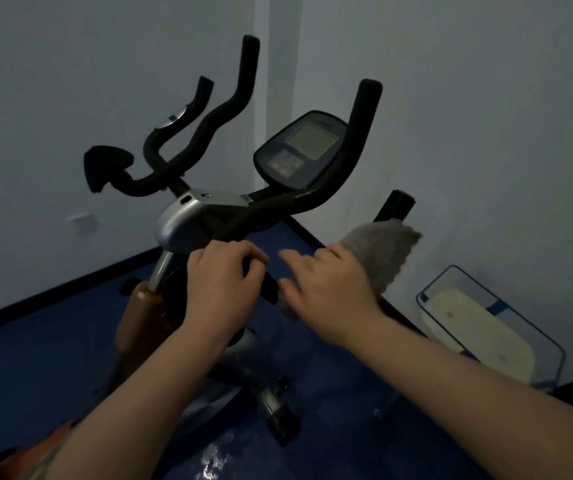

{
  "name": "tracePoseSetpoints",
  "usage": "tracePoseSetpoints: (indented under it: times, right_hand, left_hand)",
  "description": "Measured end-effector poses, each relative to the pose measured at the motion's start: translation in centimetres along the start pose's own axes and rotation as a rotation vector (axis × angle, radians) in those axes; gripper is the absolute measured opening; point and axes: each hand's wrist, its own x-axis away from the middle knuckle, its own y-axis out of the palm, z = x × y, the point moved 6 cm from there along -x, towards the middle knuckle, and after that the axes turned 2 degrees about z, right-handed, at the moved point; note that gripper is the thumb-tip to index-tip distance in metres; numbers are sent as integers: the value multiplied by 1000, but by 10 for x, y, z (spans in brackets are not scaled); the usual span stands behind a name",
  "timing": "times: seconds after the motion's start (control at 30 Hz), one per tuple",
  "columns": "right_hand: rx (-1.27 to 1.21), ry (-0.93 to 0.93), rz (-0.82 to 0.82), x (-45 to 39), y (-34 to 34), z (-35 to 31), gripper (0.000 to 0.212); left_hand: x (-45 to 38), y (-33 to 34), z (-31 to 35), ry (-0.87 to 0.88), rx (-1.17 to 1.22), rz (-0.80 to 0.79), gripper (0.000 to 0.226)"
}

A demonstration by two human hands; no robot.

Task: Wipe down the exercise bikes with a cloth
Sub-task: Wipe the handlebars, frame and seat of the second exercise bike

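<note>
My left hand curls round the exercise bike's black bar. My right hand, fingers loosely spread, carries the grey cloth. A clear bin by the wall holds pale material.

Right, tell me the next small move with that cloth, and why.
Probably bring the right hand and its grey cloth down onto the black bar that the left hand grips, then rub along it. The cloth sits beside the bar, apparently not yet on it, and the left hand looks to be steadying the bike.
</note>
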Motion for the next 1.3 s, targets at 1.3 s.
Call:
tracePoseSetpoints:
  times: [1.3]
  right_hand:
    - [102,-80,-346,-1,20,-16,59]
  left_hand:
    - [20,-18,-40,-232,70,299,16]
